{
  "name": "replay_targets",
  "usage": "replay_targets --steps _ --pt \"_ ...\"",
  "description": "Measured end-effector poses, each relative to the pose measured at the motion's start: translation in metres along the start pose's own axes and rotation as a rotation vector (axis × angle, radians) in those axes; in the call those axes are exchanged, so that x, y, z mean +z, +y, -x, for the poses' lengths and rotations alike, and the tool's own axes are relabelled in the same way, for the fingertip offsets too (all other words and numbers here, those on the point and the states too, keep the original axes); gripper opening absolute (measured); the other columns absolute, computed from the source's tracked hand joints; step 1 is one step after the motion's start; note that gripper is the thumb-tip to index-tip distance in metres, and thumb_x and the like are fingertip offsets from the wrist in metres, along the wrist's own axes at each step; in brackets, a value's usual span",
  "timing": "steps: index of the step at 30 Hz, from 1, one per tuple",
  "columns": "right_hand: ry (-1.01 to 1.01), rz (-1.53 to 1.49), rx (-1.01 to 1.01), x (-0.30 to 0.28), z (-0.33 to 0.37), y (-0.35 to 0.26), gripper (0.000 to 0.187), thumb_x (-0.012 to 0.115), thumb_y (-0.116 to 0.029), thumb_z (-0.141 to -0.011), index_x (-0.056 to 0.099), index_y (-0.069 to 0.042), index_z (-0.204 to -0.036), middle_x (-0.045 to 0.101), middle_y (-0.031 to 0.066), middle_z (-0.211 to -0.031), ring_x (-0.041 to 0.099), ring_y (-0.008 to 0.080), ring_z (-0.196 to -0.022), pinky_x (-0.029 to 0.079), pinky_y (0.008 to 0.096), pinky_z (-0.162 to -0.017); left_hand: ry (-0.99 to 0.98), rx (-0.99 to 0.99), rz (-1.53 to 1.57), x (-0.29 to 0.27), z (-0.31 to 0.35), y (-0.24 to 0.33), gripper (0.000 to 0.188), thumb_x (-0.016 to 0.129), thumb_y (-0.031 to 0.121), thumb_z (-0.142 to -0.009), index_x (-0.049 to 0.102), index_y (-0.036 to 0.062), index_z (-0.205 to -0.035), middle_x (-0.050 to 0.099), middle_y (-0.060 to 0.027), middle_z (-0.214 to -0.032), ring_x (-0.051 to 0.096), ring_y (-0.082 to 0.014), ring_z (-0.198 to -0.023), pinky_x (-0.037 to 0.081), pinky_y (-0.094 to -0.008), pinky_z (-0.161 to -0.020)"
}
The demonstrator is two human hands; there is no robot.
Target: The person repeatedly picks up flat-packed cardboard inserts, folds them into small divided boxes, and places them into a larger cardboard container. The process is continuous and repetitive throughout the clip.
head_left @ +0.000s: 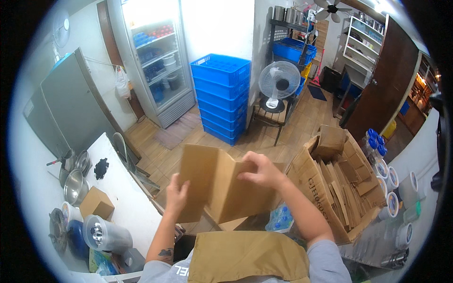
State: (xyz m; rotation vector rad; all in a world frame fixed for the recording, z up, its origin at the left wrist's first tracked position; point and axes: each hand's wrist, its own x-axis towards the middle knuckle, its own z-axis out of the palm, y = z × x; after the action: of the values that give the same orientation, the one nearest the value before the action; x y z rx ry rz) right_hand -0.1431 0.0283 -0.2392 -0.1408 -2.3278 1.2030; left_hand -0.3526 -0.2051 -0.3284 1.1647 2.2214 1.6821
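Note:
A brown cardboard box, partly unfolded with its panels spread, is held up in front of my body. My left hand grips its left panel near the outer edge, thumb on the inner side. My right hand pinches the top edge of the right panel, fingers curled over it. To the right stands a large open carton filled with flattened cardboard pieces. Below the held box, a pack of clear bottles with blue caps is partly hidden by it.
On the left, a white table bears a small closed carton, metal bowls and a clear bucket. Ahead are stacked blue crates, a fan on a chair and a glass-door fridge. Lidded containers line the right.

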Motion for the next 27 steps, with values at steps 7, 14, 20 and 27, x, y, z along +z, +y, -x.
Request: replay_targets --steps 7,14,20,27 --pt "0.111 0.31 -0.352 0.05 -0.035 -0.008 0.041 0.081 -0.034 -0.073 0.059 -0.011 -0.099 0.063 0.0052 -0.098 0.06 0.0258 -0.095 0.04 0.0414 -0.084 -0.251 -0.132 0.379 0.068 0.04 0.025 0.039 0.064 0.014 -0.09 0.054 -0.0006 -0.124 0.068 -0.0148 -0.11 0.063 -0.0242 -0.104 0.048 -0.0355 -0.091" --pt "0.502 0.529 -0.247 0.046 -0.007 -0.009 0.062 0.079 -0.038 -0.076 0.049 -0.008 -0.121 0.049 0.0146 -0.121 0.046 0.034 -0.114 0.039 0.0446 -0.095 -0.087 -0.152 0.342 0.057 0.037 0.027 0.03 0.072 0.008 -0.083 0.063 -0.0029 -0.109 0.07 -0.0113 -0.098 0.066 -0.0203 -0.091 0.052 -0.0351 -0.081" --pt "0.567 0.116 0.277 0.032 0.052 0.034 0.075 0.078 -0.037 -0.08 0.041 0.0 -0.134 0.045 0.0198 -0.133 0.046 0.0336 -0.121 0.037 0.043 -0.104 -0.196 -0.102 0.506 0.041 0.033 0.042 0.022 0.069 0.006 -0.086 0.063 -0.0022 -0.106 0.068 -0.006 -0.098 0.063 -0.0138 -0.087 0.051 -0.0308 -0.076" --pt "0.549 -0.002 0.242 0.002 0.077 0.02 0.051 0.079 -0.024 -0.079 0.056 -0.001 -0.118 0.065 0.0194 -0.112 0.067 0.0301 -0.1 0.053 0.0379 -0.083 -0.055 -0.191 0.541 0.061 0.022 0.035 0.026 0.065 0.008 -0.09 0.06 -0.0027 -0.113 0.066 -0.0074 -0.102 0.061 -0.0153 -0.093 0.049 -0.0315 -0.082"
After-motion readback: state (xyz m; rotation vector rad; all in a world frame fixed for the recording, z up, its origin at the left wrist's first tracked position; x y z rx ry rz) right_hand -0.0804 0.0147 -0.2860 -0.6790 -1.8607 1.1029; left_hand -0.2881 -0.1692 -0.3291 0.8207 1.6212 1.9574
